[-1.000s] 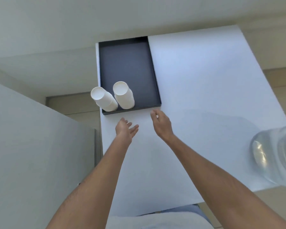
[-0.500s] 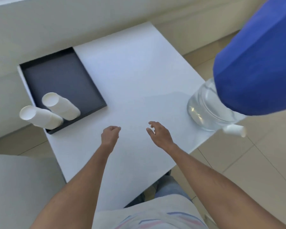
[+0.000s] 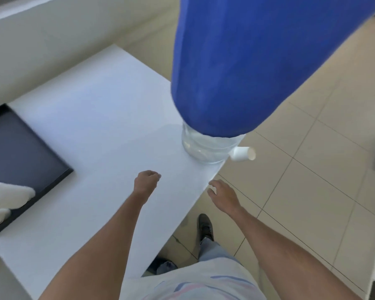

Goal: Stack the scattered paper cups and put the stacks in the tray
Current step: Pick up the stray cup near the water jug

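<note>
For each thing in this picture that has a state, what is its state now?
Left hand: fingers curled, holds nothing, over the table.
Right hand: relaxed, holds nothing, beyond the table edge.
Cup stacks: blurred, in the tray's near corner.
Tray: otherwise bare where visible.
Water jug: upright, blue cover over its top.

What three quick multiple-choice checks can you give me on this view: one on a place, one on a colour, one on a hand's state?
1. Where is the tray?
A. left end of the table
B. on the floor
C. under the water jug

2. What colour is the cover on the water jug?
A. red
B. blue
C. green

3. What does the left hand hold?
A. a cup stack
B. the tray
C. nothing

Key: 1 A, the tray sits at the table's left end with cup stacks at its near edge. 2 B, the cover is plainly blue. 3 C, its fingers are curled over bare table.
</note>
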Demonstrator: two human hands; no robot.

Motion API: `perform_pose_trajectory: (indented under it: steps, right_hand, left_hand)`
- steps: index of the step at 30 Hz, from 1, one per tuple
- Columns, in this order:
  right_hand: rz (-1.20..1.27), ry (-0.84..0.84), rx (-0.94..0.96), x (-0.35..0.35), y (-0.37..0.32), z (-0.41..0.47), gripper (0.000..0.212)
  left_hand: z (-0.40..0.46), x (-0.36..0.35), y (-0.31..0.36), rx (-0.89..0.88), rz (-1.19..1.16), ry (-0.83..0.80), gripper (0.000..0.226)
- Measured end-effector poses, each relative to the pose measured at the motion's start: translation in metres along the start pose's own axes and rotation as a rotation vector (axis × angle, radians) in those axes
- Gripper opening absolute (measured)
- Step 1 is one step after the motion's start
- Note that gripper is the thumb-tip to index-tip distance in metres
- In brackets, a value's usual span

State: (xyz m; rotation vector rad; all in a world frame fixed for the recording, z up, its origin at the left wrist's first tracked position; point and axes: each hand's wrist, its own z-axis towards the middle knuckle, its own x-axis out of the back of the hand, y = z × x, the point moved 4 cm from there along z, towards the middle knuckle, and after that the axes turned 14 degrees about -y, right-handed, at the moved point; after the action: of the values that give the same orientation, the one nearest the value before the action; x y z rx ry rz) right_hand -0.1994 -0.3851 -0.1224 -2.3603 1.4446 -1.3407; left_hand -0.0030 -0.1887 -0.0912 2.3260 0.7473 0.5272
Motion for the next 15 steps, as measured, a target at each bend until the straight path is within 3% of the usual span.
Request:
perform_pose_trajectory:
  steps: [5, 9, 12, 15]
  right_hand:
    - [0.181, 0.076, -0.199, 0.047, 0.085, -0.010, 0.021]
    - [0.453, 0.188, -0.337, 0.096, 0.135, -0.002, 0.021]
    - [0.718, 0.233, -0.311, 0.126, 0.146, 0.015, 0.019]
    - [0.890, 0.146, -0.267, 0.150, 0.142, 0.036, 0.015]
  left_hand:
    - [0.016, -0.078, 0.027, 0.097, 0.009, -0.168, 0.017]
    - [0.023, -0.143, 0.042, 0.173, -0.059, -0.270, 0.022]
    - [0.026, -0.184, 0.057, 0.205, -0.160, -0.321, 0.033]
    - [0.034, -0.219, 0.070, 0.228, -0.267, -0.340, 0.040]
